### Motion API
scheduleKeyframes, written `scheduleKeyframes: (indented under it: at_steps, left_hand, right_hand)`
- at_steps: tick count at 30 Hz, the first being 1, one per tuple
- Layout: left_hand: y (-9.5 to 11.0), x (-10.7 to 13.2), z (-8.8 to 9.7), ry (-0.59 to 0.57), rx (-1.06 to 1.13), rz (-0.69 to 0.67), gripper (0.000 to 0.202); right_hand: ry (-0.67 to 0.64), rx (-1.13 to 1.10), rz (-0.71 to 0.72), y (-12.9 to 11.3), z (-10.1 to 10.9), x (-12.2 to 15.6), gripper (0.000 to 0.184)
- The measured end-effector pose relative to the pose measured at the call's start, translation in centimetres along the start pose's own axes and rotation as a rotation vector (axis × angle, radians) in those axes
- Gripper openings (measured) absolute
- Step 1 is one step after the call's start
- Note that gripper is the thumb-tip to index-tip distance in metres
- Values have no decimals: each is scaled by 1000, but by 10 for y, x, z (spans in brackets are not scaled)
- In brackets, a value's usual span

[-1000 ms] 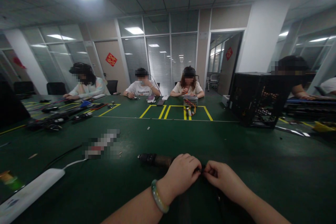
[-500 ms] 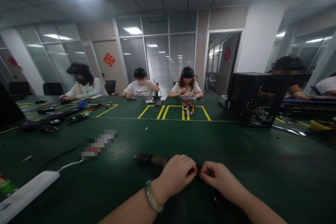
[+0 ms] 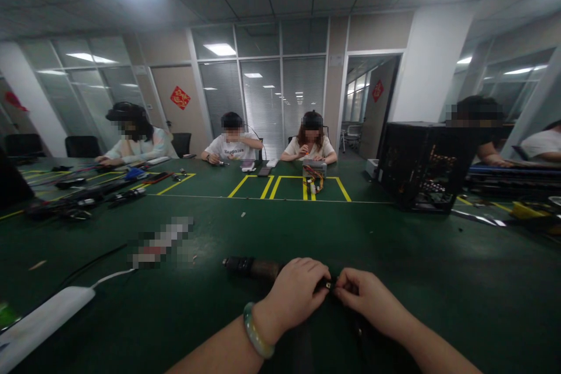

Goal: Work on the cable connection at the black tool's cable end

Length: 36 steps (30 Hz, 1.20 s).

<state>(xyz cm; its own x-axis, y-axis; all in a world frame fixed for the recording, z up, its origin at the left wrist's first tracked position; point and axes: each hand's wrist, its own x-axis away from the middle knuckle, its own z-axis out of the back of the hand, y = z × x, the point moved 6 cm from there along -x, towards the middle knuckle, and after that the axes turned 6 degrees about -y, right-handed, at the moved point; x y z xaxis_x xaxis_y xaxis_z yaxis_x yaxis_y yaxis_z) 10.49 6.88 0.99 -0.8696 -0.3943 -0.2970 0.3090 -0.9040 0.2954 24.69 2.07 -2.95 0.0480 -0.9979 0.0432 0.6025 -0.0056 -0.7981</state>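
Observation:
My left hand [image 3: 300,286], with a green bangle [image 3: 258,330] at the wrist, is closed in a pinch near the front middle of the table. Between its thumb and forefinger shows a small dark piece with a shiny metal spot [image 3: 328,285]. My right hand [image 3: 363,295] pinches at the right side of that same piece, its fingertips almost meeting the left ones. What kind of piece it is cannot be made out. Just beyond my left hand lies a dark cylindrical tool [image 3: 249,267] with a narrow tip pointing left, its right end hidden behind the hand.
A white power strip [image 3: 52,318] lies at the front left. Dark cables and parts [image 3: 83,198] spread over the far left. A black computer case [image 3: 423,166] stands at the right. Across the green table [image 3: 263,228], people sit working, one behind a power supply with wires [image 3: 314,170].
The small piece between my fingertips shows a little more of its metal spot. Both hands stay in nearly the same place. The view has shifted very slightly.

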Motion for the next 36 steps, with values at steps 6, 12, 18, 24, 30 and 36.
scheduleKeyframes:
  at_steps: [6, 12, 18, 24, 30, 36]
  left_hand:
    - [0, 0, -3, -26, -10, -30, 9]
    - [0, 0, -4, -28, -6, -21, 18]
    - [-1, 1, -3, -17, -10, 1, 12]
    - [2, 0, -1, -26, -12, -20, 16]
    - [0, 0, -1, -34, -15, 5, 11]
    - [1, 0, -3, -26, -16, -32, 14]
  right_hand:
    - [-9, -1, -1, 0, 0, 0, 12]
    - [2, 16, 1, -5, 2, 2, 12]
    - [0, 19, -12, -3, 1, 1, 12]
    - [-7, 3, -7, -3, 1, 1, 13]
    - [2, 4, -3, -3, 0, 1, 11]
    - [1, 11, 6, -2, 0, 1, 11]
